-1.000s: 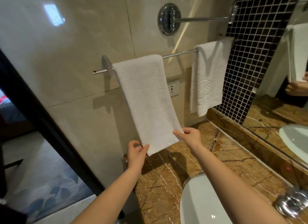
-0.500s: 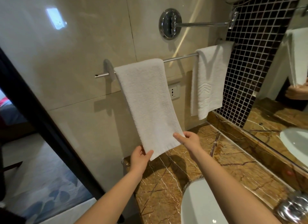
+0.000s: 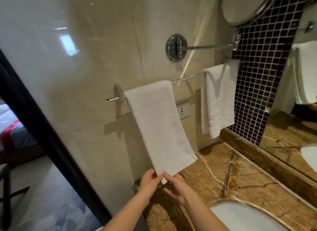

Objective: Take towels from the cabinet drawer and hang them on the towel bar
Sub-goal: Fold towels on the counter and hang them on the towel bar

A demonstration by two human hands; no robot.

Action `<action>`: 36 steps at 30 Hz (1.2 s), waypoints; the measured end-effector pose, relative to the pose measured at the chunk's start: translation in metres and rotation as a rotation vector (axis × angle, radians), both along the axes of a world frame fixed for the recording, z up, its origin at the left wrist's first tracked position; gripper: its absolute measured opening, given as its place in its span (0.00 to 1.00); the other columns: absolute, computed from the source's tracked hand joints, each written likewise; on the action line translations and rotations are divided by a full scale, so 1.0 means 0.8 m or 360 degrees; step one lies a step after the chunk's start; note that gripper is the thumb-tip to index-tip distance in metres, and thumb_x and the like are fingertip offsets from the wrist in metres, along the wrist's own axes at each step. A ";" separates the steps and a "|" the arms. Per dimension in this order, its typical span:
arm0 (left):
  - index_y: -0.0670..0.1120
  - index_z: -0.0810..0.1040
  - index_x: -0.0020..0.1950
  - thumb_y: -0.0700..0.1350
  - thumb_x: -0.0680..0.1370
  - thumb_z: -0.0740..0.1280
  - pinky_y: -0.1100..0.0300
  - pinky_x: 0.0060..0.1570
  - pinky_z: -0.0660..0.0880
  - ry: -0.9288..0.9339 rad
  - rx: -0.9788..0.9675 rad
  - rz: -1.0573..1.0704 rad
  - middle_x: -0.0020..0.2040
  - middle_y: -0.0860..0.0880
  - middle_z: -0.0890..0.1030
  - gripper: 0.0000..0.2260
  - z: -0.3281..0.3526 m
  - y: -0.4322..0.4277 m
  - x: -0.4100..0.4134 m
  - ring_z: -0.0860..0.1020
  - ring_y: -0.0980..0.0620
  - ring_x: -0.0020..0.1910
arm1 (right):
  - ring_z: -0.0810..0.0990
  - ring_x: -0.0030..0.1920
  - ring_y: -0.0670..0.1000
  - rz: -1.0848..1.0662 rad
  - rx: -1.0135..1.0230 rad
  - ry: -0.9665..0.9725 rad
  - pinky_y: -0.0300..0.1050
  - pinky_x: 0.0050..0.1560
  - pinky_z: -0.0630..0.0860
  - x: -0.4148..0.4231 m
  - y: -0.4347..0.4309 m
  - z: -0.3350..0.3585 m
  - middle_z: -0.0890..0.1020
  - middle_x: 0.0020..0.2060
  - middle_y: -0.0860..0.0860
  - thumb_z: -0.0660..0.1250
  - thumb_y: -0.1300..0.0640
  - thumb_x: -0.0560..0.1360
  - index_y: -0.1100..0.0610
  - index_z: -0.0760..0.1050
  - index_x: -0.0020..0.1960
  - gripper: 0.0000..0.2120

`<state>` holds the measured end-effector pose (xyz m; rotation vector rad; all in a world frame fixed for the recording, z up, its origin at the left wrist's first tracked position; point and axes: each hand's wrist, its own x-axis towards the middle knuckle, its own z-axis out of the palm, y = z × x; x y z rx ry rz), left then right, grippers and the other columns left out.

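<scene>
A plain white towel (image 3: 159,124) hangs over the left end of the chrome towel bar (image 3: 187,78) on the beige tiled wall. My left hand (image 3: 148,182) and my right hand (image 3: 176,186) meet at its lower left corner, and both pinch the hem there. A second white towel (image 3: 217,100) with a wavy pattern hangs at the bar's right end, apart from both hands. The cabinet drawer is out of view.
A brown marble counter (image 3: 240,177) with a white basin (image 3: 243,217) lies below. A wall socket (image 3: 182,110) sits behind the towels. A chrome swing arm (image 3: 205,47) carries a round mirror (image 3: 243,5) above. Dark mosaic tile and a wall mirror (image 3: 295,114) stand at right, a black door frame (image 3: 42,131) at left.
My right hand left the towel's lower right corner and moved left to join my left hand at the lower left corner. The view tilted up, so everything sits lower in frame.
</scene>
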<state>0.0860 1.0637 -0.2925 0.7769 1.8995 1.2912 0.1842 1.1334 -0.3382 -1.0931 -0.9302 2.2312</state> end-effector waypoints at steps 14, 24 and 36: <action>0.43 0.79 0.55 0.39 0.73 0.68 0.48 0.46 0.74 0.2393 0.0583 0.0050 0.49 0.41 0.80 0.11 0.283 0.015 -0.088 0.78 0.39 0.49 | 0.86 0.42 0.52 -0.0185 -0.0225 0.0144 0.42 0.37 0.81 -0.005 -0.008 0.021 0.84 0.48 0.58 0.70 0.63 0.74 0.61 0.77 0.56 0.10; 0.41 0.78 0.41 0.41 0.74 0.66 0.50 0.37 0.72 0.2619 0.0217 -0.0291 0.37 0.41 0.80 0.04 0.330 0.034 -0.121 0.75 0.40 0.39 | 0.76 0.30 0.46 -0.0247 -0.0123 0.0019 0.37 0.31 0.75 0.004 -0.025 0.037 0.82 0.33 0.52 0.67 0.59 0.77 0.62 0.78 0.53 0.07; 0.40 0.77 0.37 0.38 0.72 0.69 0.52 0.35 0.69 0.2559 0.0340 -0.0413 0.36 0.42 0.78 0.05 0.329 0.050 -0.132 0.75 0.41 0.37 | 0.77 0.32 0.46 -0.0292 -0.0050 -0.0070 0.36 0.32 0.74 -0.002 -0.027 0.040 0.82 0.37 0.54 0.65 0.63 0.78 0.63 0.78 0.53 0.06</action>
